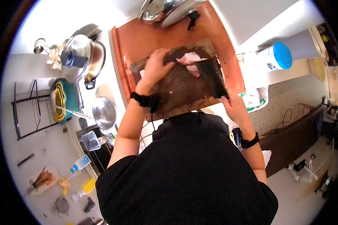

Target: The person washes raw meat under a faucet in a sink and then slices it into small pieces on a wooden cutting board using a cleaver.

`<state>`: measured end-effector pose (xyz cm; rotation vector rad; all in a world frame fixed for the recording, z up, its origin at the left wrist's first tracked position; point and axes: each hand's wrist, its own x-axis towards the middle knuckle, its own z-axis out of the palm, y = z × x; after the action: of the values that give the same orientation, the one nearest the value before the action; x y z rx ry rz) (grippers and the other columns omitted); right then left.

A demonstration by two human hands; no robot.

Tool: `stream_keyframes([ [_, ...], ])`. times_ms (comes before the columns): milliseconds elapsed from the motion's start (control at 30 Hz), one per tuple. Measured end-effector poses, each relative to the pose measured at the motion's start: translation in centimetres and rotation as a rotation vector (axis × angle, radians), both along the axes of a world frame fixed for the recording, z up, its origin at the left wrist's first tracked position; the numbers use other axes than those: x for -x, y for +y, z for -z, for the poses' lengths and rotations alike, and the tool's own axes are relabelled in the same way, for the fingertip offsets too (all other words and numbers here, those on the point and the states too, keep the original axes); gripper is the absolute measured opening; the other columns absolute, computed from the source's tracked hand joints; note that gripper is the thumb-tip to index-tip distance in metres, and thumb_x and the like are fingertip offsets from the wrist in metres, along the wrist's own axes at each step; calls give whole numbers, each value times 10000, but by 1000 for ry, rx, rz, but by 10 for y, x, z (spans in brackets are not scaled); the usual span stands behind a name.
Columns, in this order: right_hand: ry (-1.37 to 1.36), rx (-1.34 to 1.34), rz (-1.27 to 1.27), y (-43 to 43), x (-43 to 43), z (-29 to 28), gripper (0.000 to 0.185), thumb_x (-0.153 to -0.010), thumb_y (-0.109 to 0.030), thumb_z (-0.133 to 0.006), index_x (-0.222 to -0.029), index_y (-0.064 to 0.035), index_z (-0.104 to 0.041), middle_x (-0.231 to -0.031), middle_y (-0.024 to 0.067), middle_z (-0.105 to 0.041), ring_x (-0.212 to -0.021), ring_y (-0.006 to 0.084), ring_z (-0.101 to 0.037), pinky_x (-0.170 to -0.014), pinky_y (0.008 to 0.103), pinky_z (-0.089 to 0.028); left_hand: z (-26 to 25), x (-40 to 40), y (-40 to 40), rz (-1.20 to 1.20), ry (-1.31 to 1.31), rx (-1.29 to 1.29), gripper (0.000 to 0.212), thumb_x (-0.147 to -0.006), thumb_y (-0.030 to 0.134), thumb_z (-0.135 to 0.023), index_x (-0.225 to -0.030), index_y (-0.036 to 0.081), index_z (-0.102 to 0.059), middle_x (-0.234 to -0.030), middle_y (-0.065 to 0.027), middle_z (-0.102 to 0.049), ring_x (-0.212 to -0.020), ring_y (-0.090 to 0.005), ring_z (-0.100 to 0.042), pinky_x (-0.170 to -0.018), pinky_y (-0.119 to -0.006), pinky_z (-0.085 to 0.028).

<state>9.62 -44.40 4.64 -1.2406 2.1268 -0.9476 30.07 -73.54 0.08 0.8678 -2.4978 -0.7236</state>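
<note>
A dark, worn cutting board lies on the reddish-brown counter in front of me. Pieces of pale pink raw meat rest on its upper right part. My right hand grips the handle end of a wide dark cleaver, whose blade lies over the board beside the meat and covers part of it. Over the board's left side is my left hand, fingers apart, with its thumb towards the meat; nothing shows in it. Something white, partly hidden, lies beside this hand. A tiny pale scrap sits near the board's middle.
A shiny metal vessel stands beyond the board. To the left are a lidded steel pot, a metal bowl and a black wire rack. A blue-lidded container and a white basket are at the right.
</note>
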Motion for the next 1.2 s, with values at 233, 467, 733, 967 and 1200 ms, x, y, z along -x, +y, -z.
stream_keyframes([
  [233, 90, -259, -418, -44, -3, 36, 297, -912, -238, -552, -1125, -32, -579, -892, 282, -663, -885, 463, -638, -792, 554, -492, 44, -116, -16, -329, -317, -274, 571, -794, 291, -782, -1269, 41, -587, -1215, -218, -596, -1119, -376, -579, -972, -426, -466],
  [467, 190, -362, -369, -68, -17, 9, 305, -916, -251, -548, -1164, -76, -581, -882, 276, -665, -866, 463, -639, -777, 564, -490, 28, -119, 41, -320, -34, -476, 427, -766, 165, -771, -1067, 32, -499, -933, -184, -640, -912, -357, -650, -822, -399, -501],
  [733, 196, -329, -638, -60, -32, 30, 296, -903, -273, -568, -1149, -111, -596, -884, 239, -676, -867, 449, -646, -766, 558, -496, 20, -117, 69, -545, 100, -36, 415, -802, 91, -739, -1161, 23, -541, -1097, -186, -624, -1026, -376, -615, -890, -428, -507],
  [967, 358, -254, -436, -72, -29, 4, 304, -947, -257, -521, -1121, -12, -560, -796, 268, -663, -763, 455, -649, -696, 566, -491, 24, -114, 94, -302, 67, -10, 523, -698, 117, -829, -1143, 60, -561, -1248, -145, -541, -1147, -382, -528, -970, -448, -466],
  [1200, 417, -344, -531, -79, -52, 32, 319, -954, -228, -510, -1198, -23, -532, -806, 286, -661, -782, 482, -644, -715, 582, -490, 47, -126, 100, -370, 182, -81, 504, -706, 149, -803, -1146, 34, -585, -1258, -191, -561, -1179, -388, -524, -1032, -455, -428],
])
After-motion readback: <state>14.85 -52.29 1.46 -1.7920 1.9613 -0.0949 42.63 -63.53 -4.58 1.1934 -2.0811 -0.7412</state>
